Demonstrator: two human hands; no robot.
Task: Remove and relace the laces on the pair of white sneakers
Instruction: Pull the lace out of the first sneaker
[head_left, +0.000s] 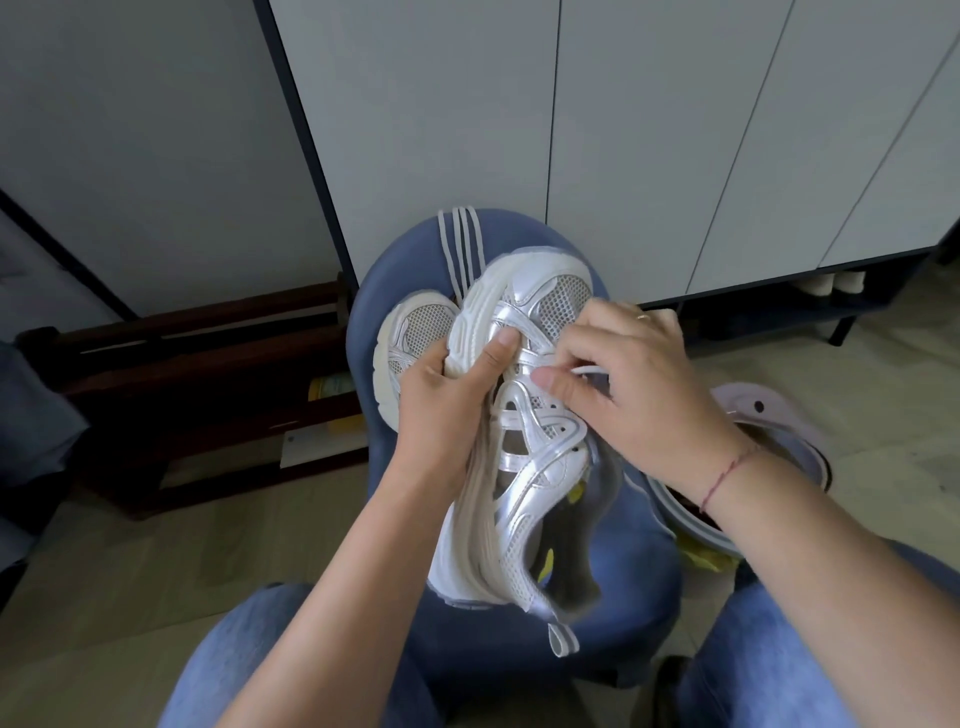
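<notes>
Head view: my left hand grips the tilted sneaker, steadying it. Right hand pinches the lace to thread it.

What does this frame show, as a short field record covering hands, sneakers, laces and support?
left hand: grips the held sneaker by its sole
right hand: pinches a white lace at that sneaker's eyelets
second sneaker: lies on the blue stool, beside the left hand
loose laces: draped over the stool's far edge
lacing progress: cannot tell
</notes>
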